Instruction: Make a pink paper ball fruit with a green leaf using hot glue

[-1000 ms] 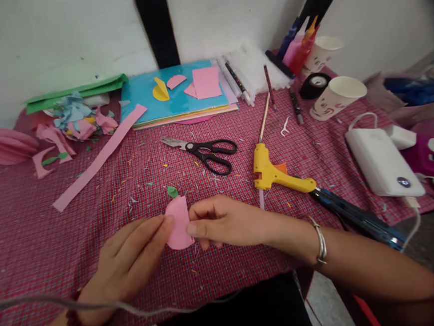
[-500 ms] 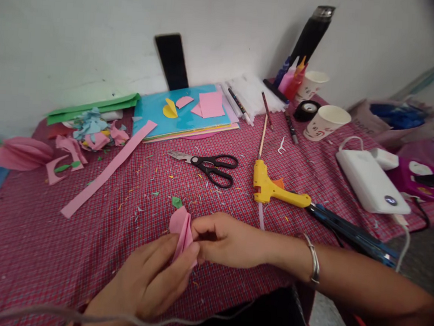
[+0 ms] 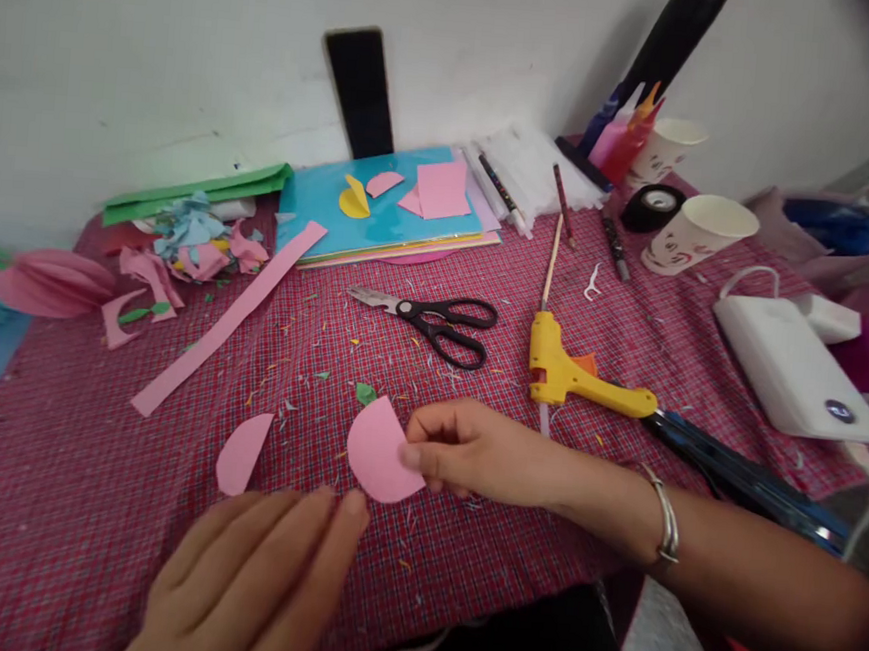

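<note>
Just on my side of the scissors (image 3: 414, 312), I hold a pink paper half-disc (image 3: 381, 454), its straight edge pinched between the thumb and fingers of my right hand (image 3: 480, 455). A small green paper leaf (image 3: 365, 393) shows at its top, between it and the scissors; I can't tell whether the two are joined. My left hand (image 3: 257, 562), closer to me than the scissors and off to their left, is palm down and loosely stretched, its fingers side by side, the nearest fingertip near the half-disc's rounded edge. Another pink half-disc (image 3: 242, 456) lies left of the scissors and on my side of them, flat on the checked tablecloth (image 3: 52, 496). Left of the scissors, too, a long pink paper strip (image 3: 228, 319) runs at a slant, with a heap of torn paper scraps (image 3: 197, 237) farther left. Beyond the scissors are a blue sheet (image 3: 321, 241) bearing pink paper squares (image 3: 443, 190) and a folded yellow circle (image 3: 354, 200), and a black phone (image 3: 361, 89) leaning on the wall. To the scissors' right sits a yellow glue gun (image 3: 552, 365), and well past it a white power bank (image 3: 793, 364).
</note>
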Demonstrator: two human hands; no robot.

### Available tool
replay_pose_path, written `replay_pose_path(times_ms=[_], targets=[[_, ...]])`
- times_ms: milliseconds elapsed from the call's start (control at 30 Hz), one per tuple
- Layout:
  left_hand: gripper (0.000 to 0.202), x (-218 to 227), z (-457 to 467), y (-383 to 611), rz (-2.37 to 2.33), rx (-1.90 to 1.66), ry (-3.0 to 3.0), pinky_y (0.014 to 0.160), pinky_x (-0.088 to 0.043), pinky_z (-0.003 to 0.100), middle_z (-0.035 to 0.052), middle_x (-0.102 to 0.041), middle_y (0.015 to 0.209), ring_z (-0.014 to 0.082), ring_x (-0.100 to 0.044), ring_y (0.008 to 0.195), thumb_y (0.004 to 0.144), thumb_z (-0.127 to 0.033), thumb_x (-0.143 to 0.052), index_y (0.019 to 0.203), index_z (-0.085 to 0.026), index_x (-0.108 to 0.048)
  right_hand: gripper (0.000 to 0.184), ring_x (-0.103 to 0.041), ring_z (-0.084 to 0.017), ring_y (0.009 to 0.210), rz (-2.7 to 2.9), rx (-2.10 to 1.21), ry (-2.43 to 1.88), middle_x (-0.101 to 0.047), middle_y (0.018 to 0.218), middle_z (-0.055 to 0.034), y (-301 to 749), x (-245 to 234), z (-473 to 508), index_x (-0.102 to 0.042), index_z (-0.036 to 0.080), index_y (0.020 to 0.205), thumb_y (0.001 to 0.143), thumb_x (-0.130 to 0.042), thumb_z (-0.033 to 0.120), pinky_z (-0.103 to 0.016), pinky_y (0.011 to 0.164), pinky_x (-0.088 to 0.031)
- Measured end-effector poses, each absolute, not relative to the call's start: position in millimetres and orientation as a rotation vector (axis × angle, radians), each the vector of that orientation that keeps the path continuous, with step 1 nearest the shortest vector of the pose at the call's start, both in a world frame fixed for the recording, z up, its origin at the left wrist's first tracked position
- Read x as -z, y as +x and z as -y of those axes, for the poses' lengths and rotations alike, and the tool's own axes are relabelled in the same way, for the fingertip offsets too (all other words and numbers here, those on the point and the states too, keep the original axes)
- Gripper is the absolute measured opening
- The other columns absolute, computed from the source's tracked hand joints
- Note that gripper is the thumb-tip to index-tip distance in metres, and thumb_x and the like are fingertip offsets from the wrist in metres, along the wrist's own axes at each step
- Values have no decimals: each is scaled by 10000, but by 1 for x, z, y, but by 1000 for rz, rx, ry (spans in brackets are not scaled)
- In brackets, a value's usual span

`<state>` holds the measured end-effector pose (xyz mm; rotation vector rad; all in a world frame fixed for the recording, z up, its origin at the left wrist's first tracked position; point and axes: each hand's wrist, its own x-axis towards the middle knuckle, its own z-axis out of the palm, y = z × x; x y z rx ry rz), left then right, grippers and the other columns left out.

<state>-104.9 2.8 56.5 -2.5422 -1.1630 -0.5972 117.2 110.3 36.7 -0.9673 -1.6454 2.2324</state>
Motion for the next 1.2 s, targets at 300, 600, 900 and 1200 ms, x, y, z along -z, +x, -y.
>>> replay_pose_path(times_ms=[300, 600, 900, 1200], targets=[[341, -35, -3, -109, 1029, 521, -2744, 1004, -386, 328, 42, -661, 1057, 176, -573, 1021, 966, -126, -336, 1044, -143, -668, 155, -530, -127, 727, 2218, -1359, -901, -572, 755, -5, 125, -31, -117, -589, 156, 794, 916, -496, 178, -271, 698, -429], [393, -41, 2, -119, 1330, 437, -2721, 1059, -362, 317, 86, -611, 1243, 199, -525, 1212, 931, -27, -343, 1206, -131, -604, 207, -530, -203, 1043, 2657, -883, -591, -689, 1125, -19, 131, -17, -123, -691, 161, 1045, 933, -519, 132, -366, 950, -349], [375, -26, -7, -120, 1197, 442, -2813, 992, -409, 332, 78, -634, 1167, 199, -565, 1083, 978, -109, -321, 1205, -121, -619, 231, -516, -210, 1041, 2699, -867, -575, -690, 1170, -4, 130, -16, -123, -689, 174, 1081, 916, -536, 119, -372, 933, -318], [389, -29, -10, -116, 1101, 431, -2851, 1173, -235, 317, 142, -584, 1273, 208, -352, 1397, 953, -70, -292, 1158, -65, -623, 173, -518, -209, 1035, 2723, -851, -604, -695, 1149, 5, 130, -20, -122, -694, 170, 1010, 927, -544, 154, -359, 920, -307]])
